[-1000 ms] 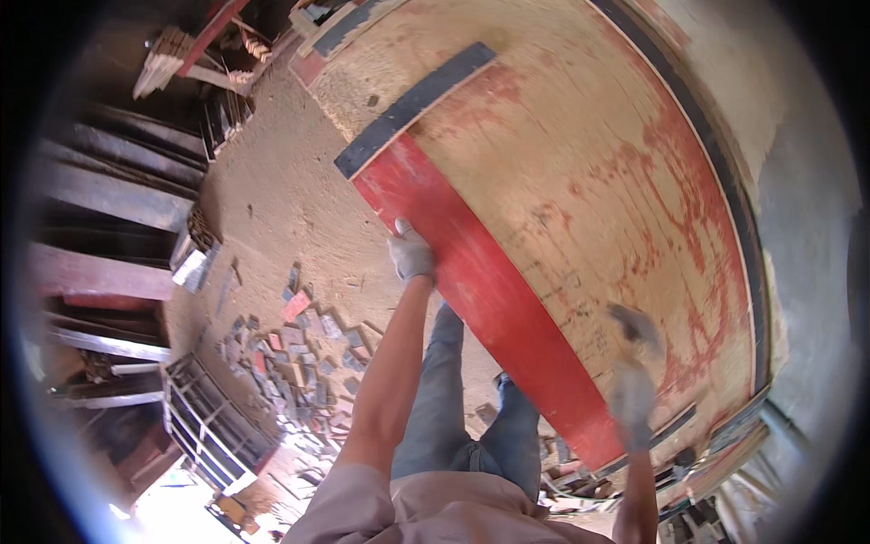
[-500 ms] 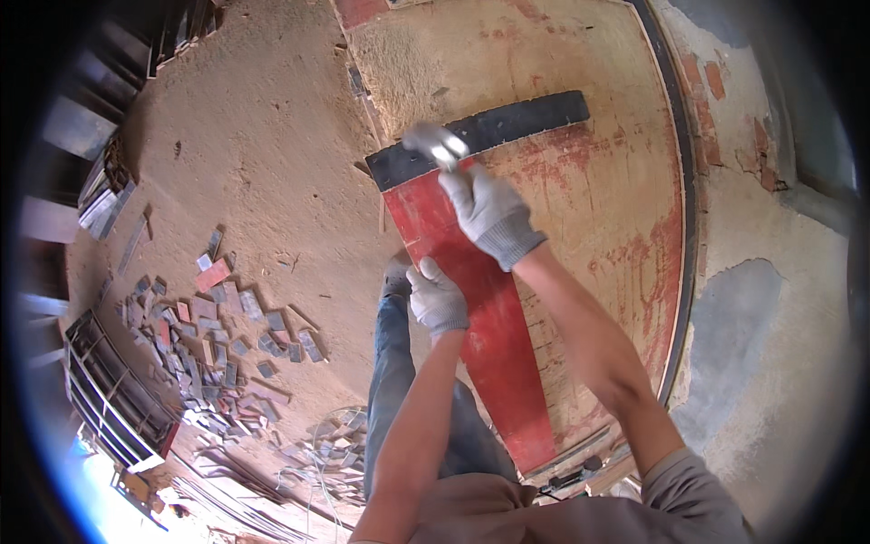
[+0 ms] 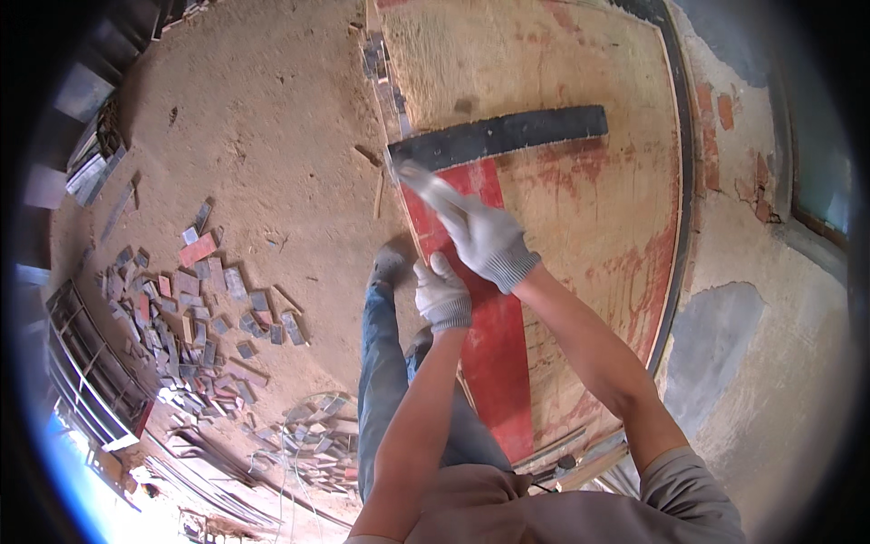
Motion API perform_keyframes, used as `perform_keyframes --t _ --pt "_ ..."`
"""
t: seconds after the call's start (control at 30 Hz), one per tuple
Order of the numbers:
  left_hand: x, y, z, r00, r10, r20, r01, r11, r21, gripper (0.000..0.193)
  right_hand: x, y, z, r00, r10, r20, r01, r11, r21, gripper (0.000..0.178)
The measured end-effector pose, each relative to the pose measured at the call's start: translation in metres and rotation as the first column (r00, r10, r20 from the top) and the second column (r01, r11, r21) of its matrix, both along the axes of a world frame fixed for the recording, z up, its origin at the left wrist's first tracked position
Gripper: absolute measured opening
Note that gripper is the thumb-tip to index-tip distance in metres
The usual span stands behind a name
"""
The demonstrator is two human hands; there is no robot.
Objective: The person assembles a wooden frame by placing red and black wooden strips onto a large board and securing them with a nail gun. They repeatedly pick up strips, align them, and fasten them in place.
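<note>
In a grey-white glove, my right hand [image 3: 494,243] is closed round a hammer [image 3: 426,185], smeared by motion. The hammer's metal head is over the left edge of a red board [image 3: 494,372], just below a black strip [image 3: 507,132] lying across the board's far end. My gloved left hand [image 3: 442,295] is held closed beside the red board's left edge, nearer to me. Whatever its fingers may hold is hidden. Beneath board and strip lies a large plywood sheet [image 3: 603,218], stained with red.
Several small wood offcuts [image 3: 195,304] are scattered on the dirt floor [image 3: 272,136] to the left. A metal rack [image 3: 95,372] stands beyond them. On the right, a dark edging [image 3: 684,181] runs between the plywood and a patchy wall [image 3: 752,263].
My right hand has swung the hammer left and toward me, from over the black strip to the red board's left edge. My left hand stays closed by that edge. The whole view has shifted slightly.
</note>
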State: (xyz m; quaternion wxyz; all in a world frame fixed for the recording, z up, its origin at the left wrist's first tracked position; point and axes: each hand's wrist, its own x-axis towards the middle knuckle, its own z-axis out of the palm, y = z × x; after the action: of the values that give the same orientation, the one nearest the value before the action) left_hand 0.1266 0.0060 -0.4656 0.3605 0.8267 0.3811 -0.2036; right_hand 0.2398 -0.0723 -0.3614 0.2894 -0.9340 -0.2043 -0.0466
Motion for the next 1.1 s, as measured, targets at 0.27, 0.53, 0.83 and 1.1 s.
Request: perform_keyframes --t 0.27,0.53,0.83,1.1 --pt "-0.005 -0.001 -0.002 0.993 -0.018 0.119 0.017 1.000 0.009 0.058 0.017 0.016 -0.009 0.987 -0.058 -0.147 0.015 0.961 -0.275 0.036" --pt "-0.012 -0.003 -0.028 0.973 -0.061 0.222 0.038 0.994 0.103 0.045 0.024 0.031 0.003 0.769 -0.329 -0.548 0.331 0.938 -0.099 0.051" --pt "0.001 0.007 -0.014 0.966 -0.054 0.252 0.158 0.898 -0.411 0.051 -0.337 -0.015 0.067 0.336 -0.591 -0.733 0.861 0.508 -0.014 0.049" --pt "-0.243 -0.019 0.015 0.958 -0.181 -0.221 -0.047 0.664 -0.746 0.097 -0.860 -0.094 0.046 -0.592 -0.758 -0.275 0.736 -0.369 -0.567 0.036"
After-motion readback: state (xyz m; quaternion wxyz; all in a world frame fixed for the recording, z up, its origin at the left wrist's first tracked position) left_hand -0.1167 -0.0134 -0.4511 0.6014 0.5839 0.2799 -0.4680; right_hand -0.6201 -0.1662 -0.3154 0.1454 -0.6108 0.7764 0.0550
